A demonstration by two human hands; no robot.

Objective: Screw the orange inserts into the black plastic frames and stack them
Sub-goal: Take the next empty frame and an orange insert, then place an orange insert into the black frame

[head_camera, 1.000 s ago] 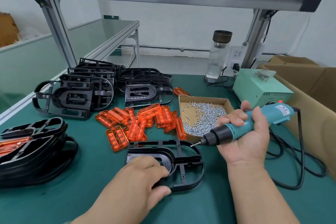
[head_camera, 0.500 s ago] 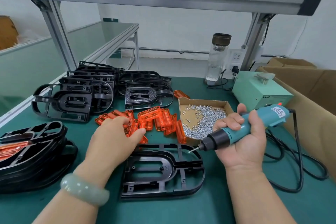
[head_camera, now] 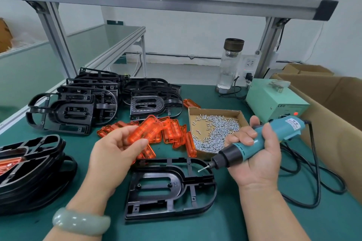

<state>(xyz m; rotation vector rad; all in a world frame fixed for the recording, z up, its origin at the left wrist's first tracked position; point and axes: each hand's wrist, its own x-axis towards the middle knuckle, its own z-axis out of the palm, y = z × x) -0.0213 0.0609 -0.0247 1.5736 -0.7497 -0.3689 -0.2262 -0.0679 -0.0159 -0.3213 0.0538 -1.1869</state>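
A black plastic frame (head_camera: pixel 170 188) lies flat on the green mat in front of me. My left hand (head_camera: pixel 113 154) holds one orange insert (head_camera: pixel 145 130) above the mat, between thumb and fingers, just left of and above the frame. A heap of orange inserts (head_camera: pixel 172 133) lies behind it. My right hand (head_camera: pixel 254 160) grips a teal electric screwdriver (head_camera: pixel 260 143), its bit pointing down-left over the frame's upper right corner. At the left edge sits a stack of frames with orange inserts fitted (head_camera: pixel 29 170).
Piles of bare black frames (head_camera: pixel 74 109) lie at the back left. A cardboard tray of small screws (head_camera: pixel 213 131) sits right of the inserts. A green power box (head_camera: pixel 274 100), a glass bottle (head_camera: pixel 230 64), the screwdriver's cable (head_camera: pixel 321 178) and cardboard boxes (head_camera: pixel 333 107) fill the right side.
My left hand left the black frame, reached into the orange heap and now holds one insert lifted off it. The screwdriver hand stayed almost still.
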